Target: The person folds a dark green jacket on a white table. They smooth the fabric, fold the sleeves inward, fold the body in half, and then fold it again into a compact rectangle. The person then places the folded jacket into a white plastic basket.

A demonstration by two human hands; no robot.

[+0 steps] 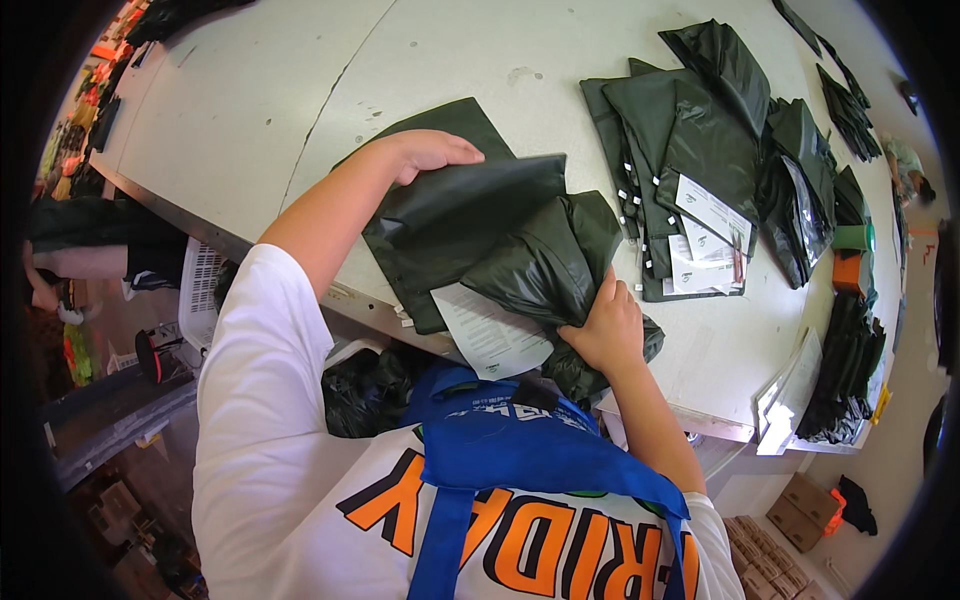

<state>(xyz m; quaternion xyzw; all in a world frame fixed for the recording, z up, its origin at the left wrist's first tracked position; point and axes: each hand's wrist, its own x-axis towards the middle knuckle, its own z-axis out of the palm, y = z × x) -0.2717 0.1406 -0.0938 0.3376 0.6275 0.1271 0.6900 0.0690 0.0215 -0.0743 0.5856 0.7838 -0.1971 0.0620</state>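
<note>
A dark green fabric piece (465, 205) lies in front of me at the table's near edge, over another dark green panel (470, 122). My left hand (435, 152) pinches its far edge, the thumb mostly hidden. Closer to me, my right hand (608, 325) is closed round the side of a bunched, shinier dark green fabric bundle (540, 265). A printed white paper sheet (490, 330) sticks out from under that bundle and hangs past the table edge. More crumpled dark fabric (650, 340) shows beside my right wrist.
Stacked dark green fabric pieces (690, 140) with white papers (715, 215) lie at the right. Beyond stand a green roll (853, 237) and a dark fabric pile (845, 380). A white crate (203, 290) sits left below the pale table (420, 60). Other people appear at both sides.
</note>
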